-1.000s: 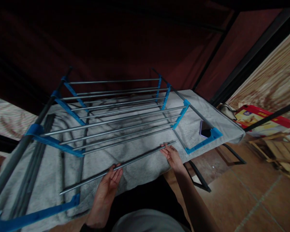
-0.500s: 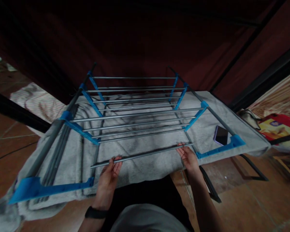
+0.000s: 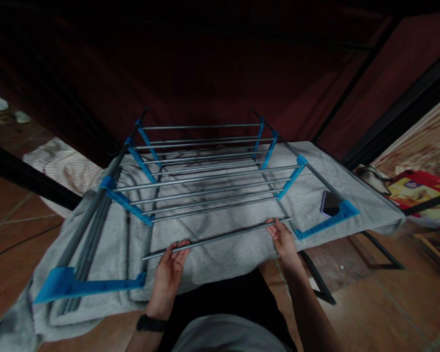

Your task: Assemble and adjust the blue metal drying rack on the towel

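Holding a loose metal rod (image 3: pixel 223 236) in left grip (image 3: pixel 171 266) and right grip (image 3: pixel 283 240), probably spread apart for balance. Got the blue-jointed rack (image 3: pixel 205 178) just beyond both

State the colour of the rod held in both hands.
Grey; the rod shows best in the current head view.

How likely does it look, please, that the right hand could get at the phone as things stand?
Probably not right now: the right hand holds the rod, and the blue bracket partly hides the phone.
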`<move>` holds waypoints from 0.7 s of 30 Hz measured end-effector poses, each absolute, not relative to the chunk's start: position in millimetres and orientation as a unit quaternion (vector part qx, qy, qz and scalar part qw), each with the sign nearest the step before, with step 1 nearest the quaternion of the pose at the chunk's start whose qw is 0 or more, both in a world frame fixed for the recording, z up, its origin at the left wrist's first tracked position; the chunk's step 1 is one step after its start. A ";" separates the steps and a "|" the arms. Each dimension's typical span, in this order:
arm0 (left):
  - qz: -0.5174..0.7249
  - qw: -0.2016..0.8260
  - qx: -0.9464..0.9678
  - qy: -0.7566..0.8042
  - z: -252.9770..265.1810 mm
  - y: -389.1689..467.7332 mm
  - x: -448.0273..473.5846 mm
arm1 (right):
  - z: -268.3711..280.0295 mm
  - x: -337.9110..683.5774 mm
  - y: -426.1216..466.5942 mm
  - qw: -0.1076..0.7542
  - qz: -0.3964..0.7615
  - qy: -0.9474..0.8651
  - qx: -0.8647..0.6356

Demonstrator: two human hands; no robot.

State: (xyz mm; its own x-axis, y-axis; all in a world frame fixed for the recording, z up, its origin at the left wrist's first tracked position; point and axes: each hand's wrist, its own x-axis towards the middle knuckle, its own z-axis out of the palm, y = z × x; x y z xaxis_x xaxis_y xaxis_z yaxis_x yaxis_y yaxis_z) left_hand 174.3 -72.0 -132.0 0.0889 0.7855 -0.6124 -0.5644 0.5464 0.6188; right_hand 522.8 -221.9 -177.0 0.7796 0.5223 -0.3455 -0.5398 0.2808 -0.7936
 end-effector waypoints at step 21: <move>0.444 0.728 0.149 0.500 -144.0 -64.6 168.6 | -193.5 521.1 -216.1 0.803 0.310 0.018 -0.509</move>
